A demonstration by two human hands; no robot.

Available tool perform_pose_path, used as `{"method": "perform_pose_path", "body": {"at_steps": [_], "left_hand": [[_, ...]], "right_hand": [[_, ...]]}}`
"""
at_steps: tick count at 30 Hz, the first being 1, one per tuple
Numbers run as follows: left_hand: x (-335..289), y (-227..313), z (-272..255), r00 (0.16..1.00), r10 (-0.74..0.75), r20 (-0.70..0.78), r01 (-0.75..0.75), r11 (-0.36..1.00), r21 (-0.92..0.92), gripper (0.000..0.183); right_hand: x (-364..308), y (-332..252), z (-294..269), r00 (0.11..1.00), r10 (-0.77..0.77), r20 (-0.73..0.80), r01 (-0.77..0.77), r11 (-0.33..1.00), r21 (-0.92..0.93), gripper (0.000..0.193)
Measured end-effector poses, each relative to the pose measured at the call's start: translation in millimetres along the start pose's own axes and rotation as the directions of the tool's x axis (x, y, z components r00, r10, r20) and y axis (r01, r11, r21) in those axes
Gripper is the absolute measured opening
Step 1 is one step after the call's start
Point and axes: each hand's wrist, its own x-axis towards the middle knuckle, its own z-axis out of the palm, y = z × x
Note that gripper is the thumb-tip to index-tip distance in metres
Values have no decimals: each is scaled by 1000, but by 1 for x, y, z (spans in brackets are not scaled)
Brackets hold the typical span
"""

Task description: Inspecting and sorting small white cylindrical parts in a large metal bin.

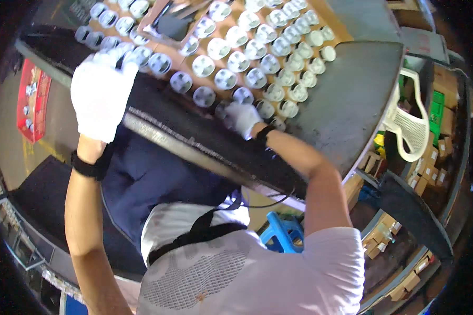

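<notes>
Rows of round silvery metal parts (218,48) with dark recesses in their tops stand on brown cardboard (186,65) on the workbench. My left hand (102,89), in a white glove, is over the near left end of these rows. Its fingers are bent and closed, and what lies between them is hidden. Along the front row, my right hand (243,119), also gloved, has its fingers closed round a round metal part (222,109), mostly covered by the glove. Another round part (243,96) stands just beyond that hand.
Black matting (173,113) runs along the bench's front edge. At the back, a shallow tray (171,26) holds dark items among the parts. A red crate (32,102) sits on the floor at left. To the right are a pale plastic chair (411,121) and shelves of small boxes. A blue stool (283,233) stands below.
</notes>
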Motion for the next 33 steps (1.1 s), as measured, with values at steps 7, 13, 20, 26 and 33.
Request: {"method": "perform_pose_path", "body": {"at_steps": [7,13,20,26,33], "left_hand": [[8,12,-11,989,-123,80,124,992,-15,18],[9,13,-10,995,-92,27,93,995,-22,16],[5,8,-6,993,-102,54,99,994,52,16],[3,7,-5,995,-95,31,95,995,21,18],[2,6,-6,997,-79,22,79,996,35,20]], "right_hand": [[49,16,26,956,69,-285,-117,981,-154,16],[75,4,4,961,103,-256,-119,992,-48,27],[57,-36,28,974,-25,-227,29,1000,13,13],[46,-18,18,996,-82,-17,83,996,30,33],[53,24,-17,950,124,-287,-116,992,43,19]]}}
